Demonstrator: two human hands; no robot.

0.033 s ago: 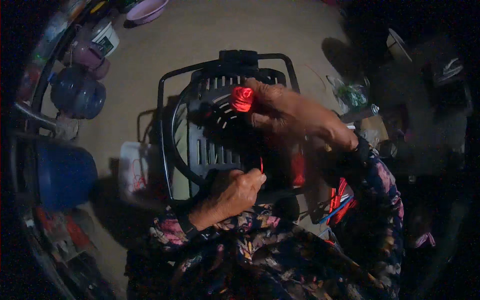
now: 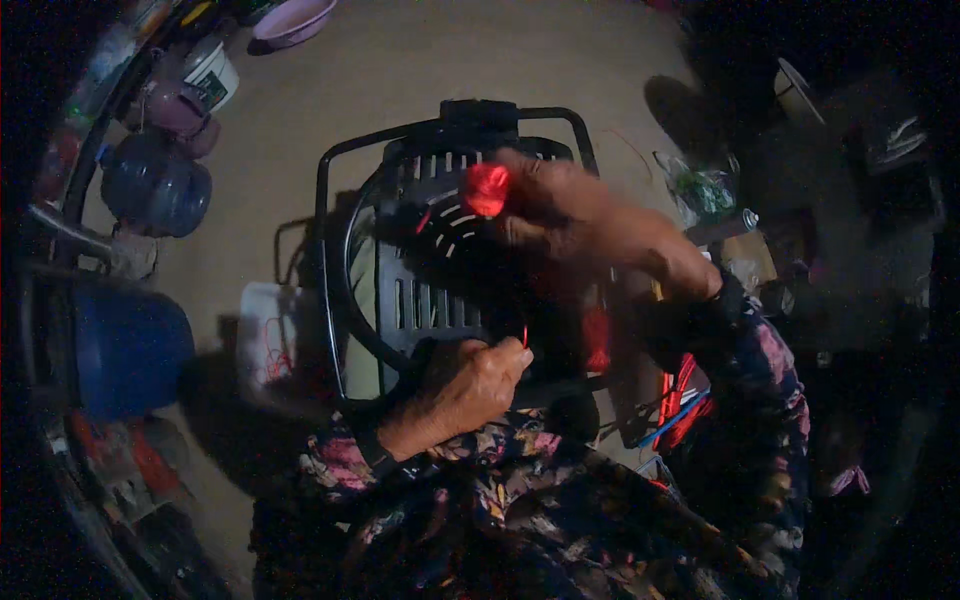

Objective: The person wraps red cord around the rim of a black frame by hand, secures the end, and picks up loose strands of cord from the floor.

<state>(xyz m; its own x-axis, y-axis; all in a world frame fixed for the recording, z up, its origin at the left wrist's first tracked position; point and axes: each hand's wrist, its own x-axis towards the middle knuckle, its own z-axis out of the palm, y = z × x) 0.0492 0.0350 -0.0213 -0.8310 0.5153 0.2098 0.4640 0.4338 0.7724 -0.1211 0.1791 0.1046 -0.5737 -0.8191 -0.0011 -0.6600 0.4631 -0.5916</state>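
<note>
My right hand (image 2: 600, 215) is closed round a bright red, shiny bundle (image 2: 488, 190) that looks like wound cord, held over the seat of a black slotted plastic chair (image 2: 430, 300). Motion smears the fingers there. Lower down, close to my body, my left hand (image 2: 465, 385) is pinched shut with a thin red cord (image 2: 526, 336) rising from its fingertips. Whether this cord runs to the bundle cannot be seen in the dark. A second red bundle (image 2: 596, 340) shows dimly below my right wrist. Left of the held bundle is a short red streak (image 2: 423, 221).
On the left stand a blue bin (image 2: 135, 350), a big water bottle (image 2: 155, 185) and a white tub (image 2: 270, 335) with red cord. Red strands (image 2: 682, 400) and a blue stick (image 2: 672, 420) lie at right. Farther off are a plastic bag (image 2: 700, 190) and a pink basin (image 2: 292, 22).
My right hand has shifted slightly to the right, and the red bundle has turned a little in it. The short red streak stands out more. My left hand stays in place.
</note>
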